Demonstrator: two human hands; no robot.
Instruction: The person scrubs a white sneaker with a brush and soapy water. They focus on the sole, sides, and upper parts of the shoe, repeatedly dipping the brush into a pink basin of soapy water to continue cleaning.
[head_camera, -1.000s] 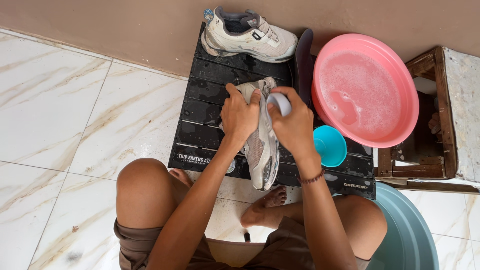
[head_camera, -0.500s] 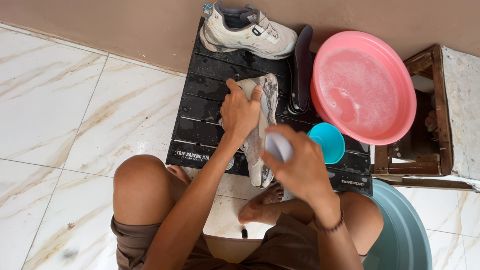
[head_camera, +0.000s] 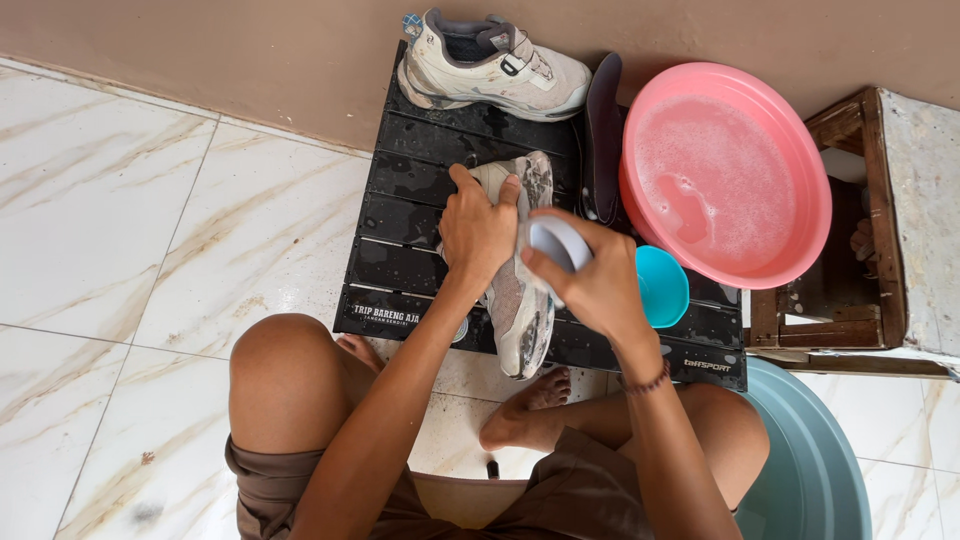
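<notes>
Both hands hide the soapy shoe (head_camera: 522, 300): left hand (head_camera: 478, 232) clasps it, right hand (head_camera: 590, 280) pinches a white brush (head_camera: 556, 240) (bristles unseen).

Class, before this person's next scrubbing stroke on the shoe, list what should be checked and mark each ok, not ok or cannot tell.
1. Left hand pins the dirty shoe on the black slatted table: ok.
2. Right hand grips the white brush: ok.
3. Bristles touching the shoe: cannot tell.
4. Pink basin holds soapy water: ok.
5. Blue cup within reach: ok.
</notes>
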